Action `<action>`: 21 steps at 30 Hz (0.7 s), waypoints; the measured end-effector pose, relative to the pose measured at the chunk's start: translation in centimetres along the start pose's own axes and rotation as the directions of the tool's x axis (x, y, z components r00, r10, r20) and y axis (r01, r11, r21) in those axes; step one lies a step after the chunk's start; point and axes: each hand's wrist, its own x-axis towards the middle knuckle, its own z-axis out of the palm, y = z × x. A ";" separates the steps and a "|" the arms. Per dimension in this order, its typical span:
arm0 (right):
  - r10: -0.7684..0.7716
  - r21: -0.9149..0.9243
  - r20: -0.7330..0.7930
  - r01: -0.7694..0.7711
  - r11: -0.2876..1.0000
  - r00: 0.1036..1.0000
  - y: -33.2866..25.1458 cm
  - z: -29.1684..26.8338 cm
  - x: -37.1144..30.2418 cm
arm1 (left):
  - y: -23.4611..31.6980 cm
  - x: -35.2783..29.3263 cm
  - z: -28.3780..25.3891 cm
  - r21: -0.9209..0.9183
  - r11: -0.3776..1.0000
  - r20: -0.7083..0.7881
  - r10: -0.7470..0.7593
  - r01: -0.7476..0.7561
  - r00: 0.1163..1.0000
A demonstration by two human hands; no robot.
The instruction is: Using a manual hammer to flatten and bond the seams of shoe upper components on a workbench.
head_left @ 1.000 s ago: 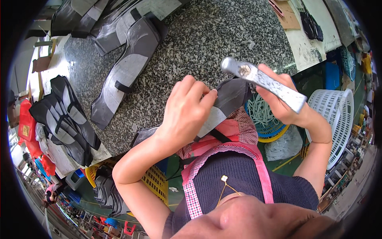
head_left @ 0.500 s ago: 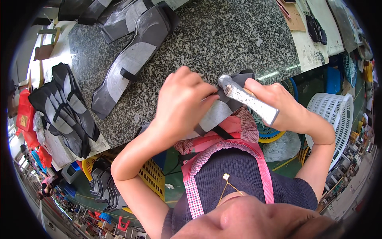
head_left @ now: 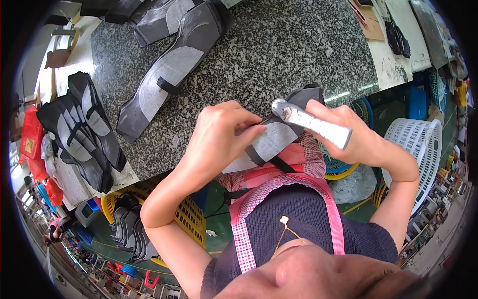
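Note:
A black-and-grey boot upper [head_left: 280, 135] lies at the table's near edge, partly over my lap, with a dark strap on it. My left hand [head_left: 215, 133] is closed at its upper edge, thumb and forefinger pinched together on that edge. In my right hand [head_left: 350, 130] is a hammer; its worn silver head [head_left: 314, 123], round at one end and wedge-shaped at the other, sits over the right part of the upper. The hammer's handle is hidden by my fingers. Another upper [head_left: 172, 74] with a black tab lies flat, farther left.
More uppers are piled at the far left of the speckled stone tabletop [head_left: 294, 45]. A fanned stack of uppers [head_left: 79, 132] lies at the left edge. Below stand a yellow crate [head_left: 191, 219] and, at right, a white basket [head_left: 416, 149].
My left hand has shifted left and lower, uncovering more of the upper's grey panel. The hammer stays in my right hand, nearly in place. The tabletop items appear slightly shifted in view.

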 end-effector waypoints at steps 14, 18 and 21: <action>0.027 0.016 -0.245 -0.024 1.000 0.969 0.0 -2.6 -0.3 | -0.1 1.2 1.9 0.138 0.982 -0.101 0.141 -0.127 0.985; -0.211 -0.136 -0.528 0.164 0.977 0.823 3.1 -0.7 -1.5 | 0.1 5.7 3.4 0.150 0.965 -0.201 0.243 -0.215 0.949; 0.074 -0.006 -0.286 -0.079 0.997 0.956 1.8 -1.6 -0.7 | 0.4 6.6 3.0 0.063 0.991 -0.119 0.123 -0.117 0.985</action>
